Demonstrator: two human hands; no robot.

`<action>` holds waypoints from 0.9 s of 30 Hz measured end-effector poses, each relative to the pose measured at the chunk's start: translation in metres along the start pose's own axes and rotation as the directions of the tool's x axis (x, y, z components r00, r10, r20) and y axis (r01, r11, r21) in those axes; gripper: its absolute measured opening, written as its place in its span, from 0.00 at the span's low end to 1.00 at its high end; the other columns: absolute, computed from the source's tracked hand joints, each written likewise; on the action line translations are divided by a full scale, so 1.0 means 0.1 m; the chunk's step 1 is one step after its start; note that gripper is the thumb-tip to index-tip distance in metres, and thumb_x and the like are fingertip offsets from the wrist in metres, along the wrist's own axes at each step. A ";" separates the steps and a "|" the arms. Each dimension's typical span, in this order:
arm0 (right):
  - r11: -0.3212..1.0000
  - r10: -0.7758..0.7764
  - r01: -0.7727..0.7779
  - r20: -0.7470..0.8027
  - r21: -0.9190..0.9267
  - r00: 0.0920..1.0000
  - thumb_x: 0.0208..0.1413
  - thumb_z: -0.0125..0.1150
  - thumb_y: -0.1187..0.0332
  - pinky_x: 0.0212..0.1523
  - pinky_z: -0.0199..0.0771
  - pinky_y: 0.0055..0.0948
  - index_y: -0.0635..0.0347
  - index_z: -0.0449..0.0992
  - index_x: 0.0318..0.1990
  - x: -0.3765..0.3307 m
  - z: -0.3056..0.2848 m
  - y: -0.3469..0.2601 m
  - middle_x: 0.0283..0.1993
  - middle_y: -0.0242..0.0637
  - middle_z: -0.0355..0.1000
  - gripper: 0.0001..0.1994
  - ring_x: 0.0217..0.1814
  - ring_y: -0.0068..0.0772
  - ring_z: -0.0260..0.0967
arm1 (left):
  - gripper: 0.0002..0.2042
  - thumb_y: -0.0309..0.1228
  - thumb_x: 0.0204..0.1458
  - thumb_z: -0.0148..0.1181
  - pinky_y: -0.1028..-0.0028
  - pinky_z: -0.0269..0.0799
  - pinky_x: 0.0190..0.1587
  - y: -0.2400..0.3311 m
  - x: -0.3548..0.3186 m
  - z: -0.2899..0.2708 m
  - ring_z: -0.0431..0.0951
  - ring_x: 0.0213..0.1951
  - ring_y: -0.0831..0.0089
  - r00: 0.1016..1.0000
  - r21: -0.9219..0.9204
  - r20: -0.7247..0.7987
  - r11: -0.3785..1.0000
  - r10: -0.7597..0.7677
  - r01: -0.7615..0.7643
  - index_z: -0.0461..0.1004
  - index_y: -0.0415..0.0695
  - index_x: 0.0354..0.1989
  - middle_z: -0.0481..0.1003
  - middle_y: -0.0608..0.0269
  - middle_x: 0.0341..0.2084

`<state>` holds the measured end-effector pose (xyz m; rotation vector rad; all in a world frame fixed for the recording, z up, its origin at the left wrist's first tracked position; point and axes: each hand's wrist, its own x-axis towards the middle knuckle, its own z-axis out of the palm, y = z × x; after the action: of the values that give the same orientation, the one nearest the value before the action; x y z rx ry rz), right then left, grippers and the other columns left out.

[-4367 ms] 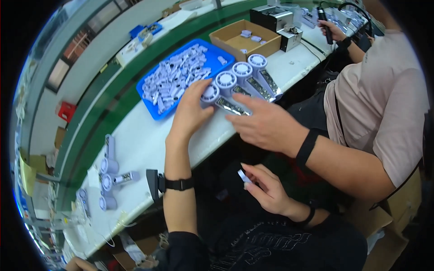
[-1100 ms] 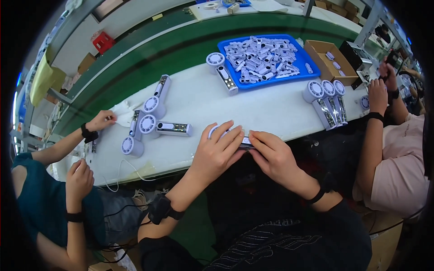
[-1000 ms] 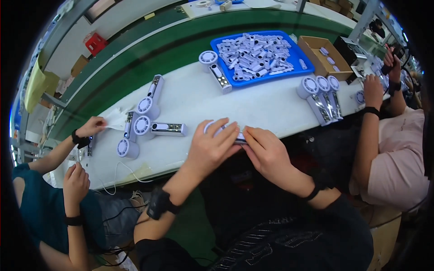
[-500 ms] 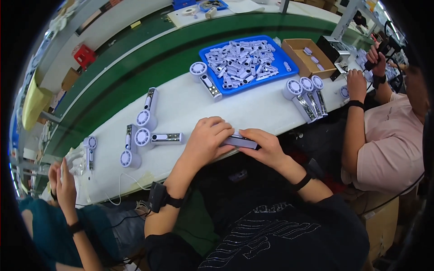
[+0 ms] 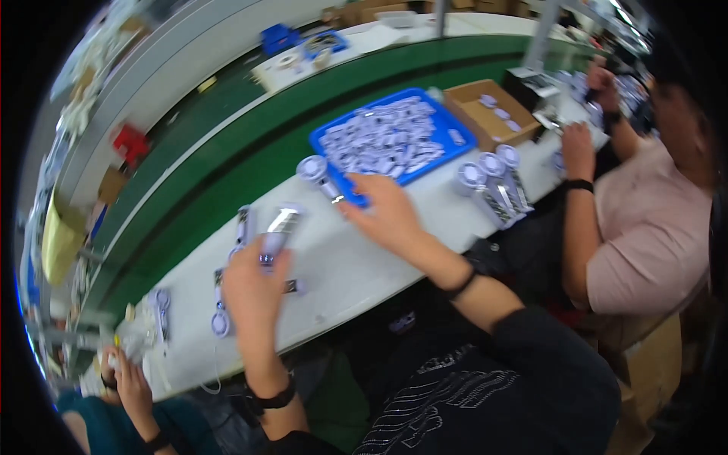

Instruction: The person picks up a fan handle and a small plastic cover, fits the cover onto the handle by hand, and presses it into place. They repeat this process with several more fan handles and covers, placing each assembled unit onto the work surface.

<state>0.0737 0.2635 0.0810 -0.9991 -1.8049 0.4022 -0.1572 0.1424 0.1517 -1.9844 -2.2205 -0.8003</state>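
My left hand [image 5: 254, 292] is closed round a pale lilac handheld fan [image 5: 283, 221], blurred by motion, with a shiny strip along its upright handle. The fan's lower part is hidden in my grip. Over the table's middle, my right hand [image 5: 385, 214] reaches to a second handheld fan [image 5: 312, 170] lying beside the blue tray [image 5: 406, 179]. Thumb and forefinger are apart at its handle end; whether they touch it is unclear. Small lilac parts [image 5: 387, 133] fill the tray. Several more fans [image 5: 220, 324] lie by my left hand, partly covered by it.
Beyond the tray stands a cardboard box [image 5: 470, 102] holding several lilac pieces. Three fans [image 5: 493, 178] with bare circuit boards lie on the white table [image 5: 364, 277] at right. A co-worker [image 5: 644, 243] sits at right; another person's hands [image 5: 129, 379] show at lower left.
Both hands have parted from the lilac piece they held together at the table's near edge. My left moved left, carrying a fan; my right moved up to the fan by the tray. The view shifted.
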 end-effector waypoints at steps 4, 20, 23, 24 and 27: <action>0.790 0.117 0.015 0.174 -0.612 0.978 0.57 0.72 0.55 0.68 0.64 0.56 0.66 0.83 0.53 0.06 0.79 0.27 0.60 0.50 0.75 0.24 0.71 0.56 0.66 | 0.23 0.45 0.54 0.73 0.55 0.79 0.44 -0.13 0.45 0.28 0.85 0.41 0.49 0.944 0.076 0.174 0.960 -0.279 0.269 0.85 0.41 0.52 0.85 0.47 0.39; 0.962 0.211 -0.260 -0.380 -0.081 0.900 0.66 0.68 0.71 0.51 0.80 0.43 0.70 0.73 0.64 -1.08 -1.63 0.09 0.56 0.57 0.75 0.22 0.53 0.58 0.78 | 0.23 0.33 0.56 0.71 0.52 0.68 0.67 1.35 0.32 1.32 0.74 0.61 0.45 0.920 -0.316 -0.069 0.866 0.387 -0.388 0.78 0.38 0.59 0.77 0.45 0.56; 0.901 0.122 -0.311 -0.510 -0.303 0.851 0.66 0.67 0.73 0.50 0.79 0.44 0.71 0.72 0.66 -1.24 -2.01 0.30 0.59 0.57 0.72 0.23 0.53 0.59 0.78 | 0.22 0.33 0.56 0.72 0.52 0.69 0.66 2.16 0.48 1.86 0.75 0.61 0.45 0.874 -0.437 -0.101 0.768 0.475 -0.468 0.78 0.38 0.58 0.77 0.45 0.56; 0.903 0.127 -0.311 -0.507 -0.297 0.852 0.66 0.67 0.73 0.50 0.79 0.44 0.71 0.72 0.66 -1.26 -2.04 0.35 0.59 0.57 0.72 0.23 0.53 0.59 0.78 | 0.21 0.33 0.56 0.71 0.54 0.69 0.67 2.43 0.52 1.97 0.75 0.62 0.46 0.886 -0.466 -0.101 0.766 0.452 -0.443 0.79 0.38 0.57 0.77 0.45 0.57; 0.815 0.233 -0.489 -0.595 -0.312 0.769 0.68 0.65 0.72 0.52 0.80 0.46 0.72 0.70 0.68 -1.41 -2.11 0.49 0.62 0.56 0.68 0.24 0.54 0.62 0.76 | 0.20 0.30 0.55 0.70 0.56 0.68 0.69 3.15 0.61 2.25 0.74 0.64 0.47 0.880 -0.483 -0.115 0.748 0.460 -0.454 0.79 0.38 0.56 0.78 0.47 0.59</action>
<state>0.3048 0.1492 0.0592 -1.6330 -1.1908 -0.0870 0.1947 0.3025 0.0867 -2.6031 -1.4864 -1.3792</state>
